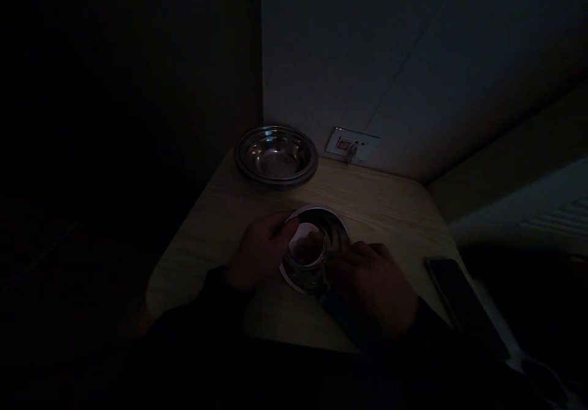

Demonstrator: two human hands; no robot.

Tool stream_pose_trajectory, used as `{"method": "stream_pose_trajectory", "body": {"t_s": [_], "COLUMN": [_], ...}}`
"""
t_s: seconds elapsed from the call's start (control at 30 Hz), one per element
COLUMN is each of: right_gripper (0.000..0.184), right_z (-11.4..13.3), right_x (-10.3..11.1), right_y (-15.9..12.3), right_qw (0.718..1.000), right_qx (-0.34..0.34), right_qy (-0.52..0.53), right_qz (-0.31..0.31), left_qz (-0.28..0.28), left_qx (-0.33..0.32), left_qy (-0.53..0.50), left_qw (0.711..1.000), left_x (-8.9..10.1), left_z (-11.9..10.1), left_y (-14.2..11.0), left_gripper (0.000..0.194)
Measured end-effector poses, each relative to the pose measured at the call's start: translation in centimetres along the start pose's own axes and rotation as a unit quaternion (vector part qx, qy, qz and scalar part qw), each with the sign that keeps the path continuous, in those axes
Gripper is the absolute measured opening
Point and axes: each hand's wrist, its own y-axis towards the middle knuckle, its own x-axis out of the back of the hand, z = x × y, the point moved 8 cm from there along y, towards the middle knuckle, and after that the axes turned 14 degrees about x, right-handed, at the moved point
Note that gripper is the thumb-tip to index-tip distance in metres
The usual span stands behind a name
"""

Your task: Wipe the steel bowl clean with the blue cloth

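Observation:
A shiny metal dish (337, 217) lies on the light wooden table, with a small round metal cup (305, 247) inside it. My left hand (264, 247) grips the left side of the dish, its thumb reaching over the rim beside the cup. On the right side, my right hand (374, 281) is closed with its fingertips against the cup and dish. A dark bluish piece, perhaps cloth (342, 312), shows below my right fingers. Dim light hides most of the finger detail.
A stack of shallow metal bowls (275, 171) stands at the table's back left corner. Behind it, a wall socket (351, 144) holds a plug. A dark phone (463, 303) lies at the right edge. The wooden tabletop (386, 208) meets the wall at the back.

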Motion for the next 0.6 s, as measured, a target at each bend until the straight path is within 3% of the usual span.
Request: {"method": "stream_pose_trajectory", "body": {"t_s": [0.33,0.6], "right_gripper": [0.015,0.016], "right_z": [-0.8,-0.5], "right_x": [-1.9,-2.1], "right_y": [3.3,4.5], "right_qw": [0.992,0.990], "right_qx": [-0.018,-0.010], "right_qy": [-0.003,-0.003], "right_qz": [0.123,0.142], "left_qz": [0.003,0.013], "left_qx": [0.039,0.055], "left_qy": [-0.078,-0.094], "left_qw": [0.996,0.994], "left_x": [-1.1,-1.3], "left_z": [2.7,3.4], "left_y": [1.4,1.7], "left_gripper": [0.031,0.029]}}
